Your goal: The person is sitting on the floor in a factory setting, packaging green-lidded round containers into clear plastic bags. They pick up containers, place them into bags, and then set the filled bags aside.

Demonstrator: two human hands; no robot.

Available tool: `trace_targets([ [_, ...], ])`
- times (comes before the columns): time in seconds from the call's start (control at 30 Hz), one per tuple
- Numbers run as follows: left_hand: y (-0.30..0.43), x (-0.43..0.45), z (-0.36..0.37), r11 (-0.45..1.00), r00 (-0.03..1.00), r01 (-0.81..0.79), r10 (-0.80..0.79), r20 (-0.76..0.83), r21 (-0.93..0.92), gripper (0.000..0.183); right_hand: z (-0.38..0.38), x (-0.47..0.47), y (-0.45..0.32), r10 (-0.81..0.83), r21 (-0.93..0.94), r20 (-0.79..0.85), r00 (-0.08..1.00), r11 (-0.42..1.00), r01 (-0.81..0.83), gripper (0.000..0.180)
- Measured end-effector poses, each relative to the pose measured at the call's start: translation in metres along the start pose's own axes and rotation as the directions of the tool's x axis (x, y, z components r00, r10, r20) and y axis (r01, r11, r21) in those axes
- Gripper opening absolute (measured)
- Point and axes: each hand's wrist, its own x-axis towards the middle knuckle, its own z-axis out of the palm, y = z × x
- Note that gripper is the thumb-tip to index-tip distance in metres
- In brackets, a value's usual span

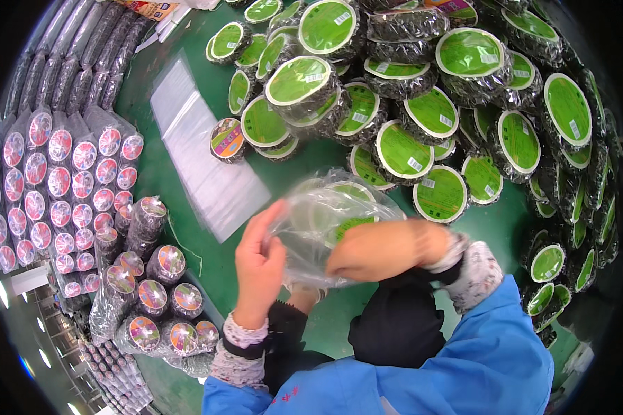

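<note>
A clear plastic bag [306, 228] is spread between my two hands. My left hand [259, 254] has the bag's left edge between its thumb and fingers. Curled over the lower right part of the bag, my right hand [374, 249] grips the film; motion blur hides its fingertips. Through the film show round packs with green labels, one of them a green-labelled pack [350, 231] close to my right hand. Whether all of these are inside the bag or some behind it, I cannot tell.
A large heap of round green-labelled packs [405, 150] curves around ahead and right. A stack of flat clear bags [202, 150] lies on the green floor [187, 228], near a purple-and-orange-labelled pack [227, 139]. Left are bagged columns of pink-labelled packs [59, 181] and purple-labelled packs [153, 295].
</note>
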Motion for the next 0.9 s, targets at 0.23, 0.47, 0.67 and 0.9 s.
trace_targets([
  [0.23,0.004,0.001,-0.035,0.990,0.996,0.094,-0.094,0.010,-0.109,0.038,-0.062,0.093,0.158,0.812,0.815,-0.504,0.294,0.334,0.474,0.098],
  [0.47,0.002,0.014,-0.060,0.997,0.984,0.076,-0.077,0.160,0.010,0.037,-0.097,0.156,0.260,0.788,0.792,-0.577,-0.215,0.604,0.087,0.112],
  [0.67,-0.012,0.025,-0.052,0.964,0.973,0.193,-0.163,0.166,-0.184,0.055,-0.089,0.102,0.205,0.777,0.847,-0.531,0.338,0.497,0.188,0.037],
  [0.9,-0.001,0.027,-0.047,0.905,0.979,0.196,-0.159,0.127,-0.378,0.071,0.035,-0.018,0.023,0.101,0.028,-0.901,0.422,0.984,-0.177,0.063],
])
